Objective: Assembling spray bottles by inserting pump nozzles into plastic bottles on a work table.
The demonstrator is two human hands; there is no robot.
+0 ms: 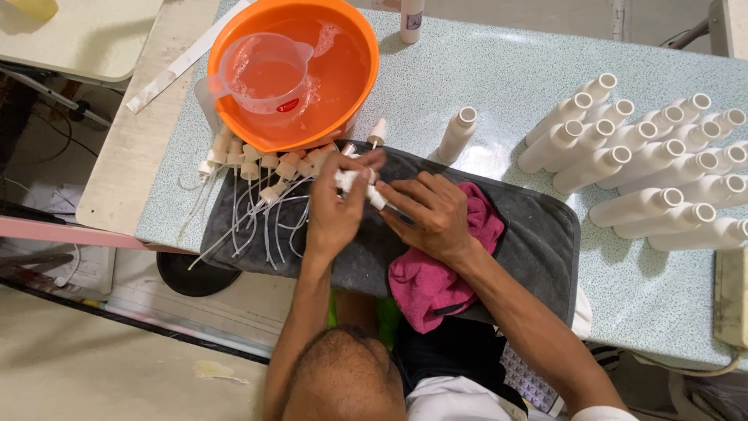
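Note:
Both my hands meet over a grey towel (pixel 538 234) on the speckled table. My left hand (pixel 335 210) and my right hand (pixel 428 214) together grip one small white spray pump head (pixel 357 182), held between the fingers. A pink cloth (pixel 436 277) lies under my right wrist. To the left, several more white pump heads with thin clear tubes (pixel 257 183) lie in a row on the towel's edge.
An orange basin (pixel 354 93) of liquid with a clear measuring jug (pixel 265 74) stands behind the pumps. One white bottle (pixel 457 134) stands alone; several open white bottles (pixel 647 164) cluster at the right. The table's (pixel 467 70) front edge is near my body.

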